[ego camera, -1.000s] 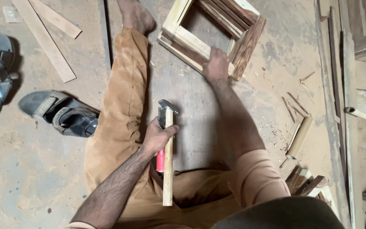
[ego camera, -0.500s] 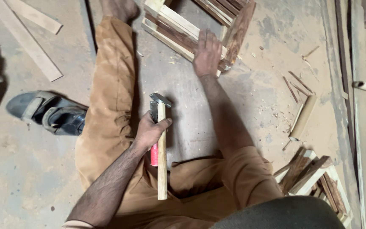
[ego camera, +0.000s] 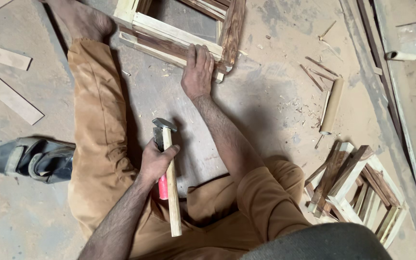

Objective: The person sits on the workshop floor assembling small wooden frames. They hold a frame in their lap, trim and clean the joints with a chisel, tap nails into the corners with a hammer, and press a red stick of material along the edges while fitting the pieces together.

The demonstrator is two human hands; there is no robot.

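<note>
- Left hand (ego camera: 156, 161): fingers wrapped around hammer (ego camera: 168, 183), pale wooden handle, steel head up, over the lap.
- Right hand (ego camera: 197, 72): fingers flat and together, pressing near rail of wooden frame (ego camera: 179, 33) on the dusty floor (ego camera: 275, 106); frame's top cut off by the picture edge.
- Second slatted frame (ego camera: 357, 188) lies beside the right knee.

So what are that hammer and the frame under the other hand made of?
The hammer in the left hand looks like a dull grey metal head on a pale, unpainted wooden handle. The frame under the right hand looks like raw wood, pale and reddish-brown strips with visible grain, apparently unvarnished.
</note>
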